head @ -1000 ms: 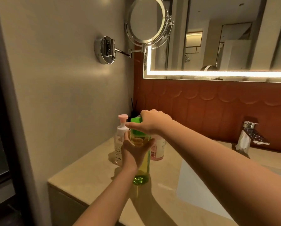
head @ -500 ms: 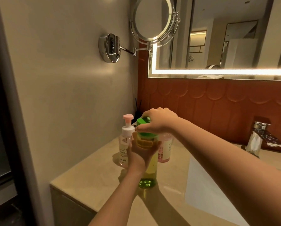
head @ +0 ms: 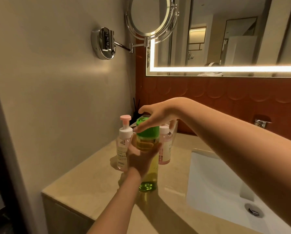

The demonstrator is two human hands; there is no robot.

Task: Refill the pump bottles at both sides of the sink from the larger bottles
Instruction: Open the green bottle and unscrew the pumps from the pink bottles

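A tall bottle of yellow-green liquid (head: pixel 149 179) with a green cap (head: pixel 149 130) stands on the beige counter left of the sink. My left hand (head: pixel 141 157) grips its upper body from the near side. Above the cap my right hand (head: pixel 155 115) hovers with straight, spread fingers that brush the lid. A clear pump bottle with a pink top (head: pixel 123 142) stands just left of the green bottle. Behind it on the right stands a pink bottle with a white cap (head: pixel 165 146).
The white sink basin (head: pixel 214 183) with its drain (head: pixel 253 210) lies to the right, a chrome tap (head: pixel 261 123) behind my right forearm. Reed diffuser sticks (head: pixel 136 105) stand in the corner. A round swing-arm mirror (head: pixel 149 16) juts from the left wall.
My right hand has let go of the green cap and opened, its fingers now spread above it. The view has moved closer to the bottles. My left hand keeps its grip.
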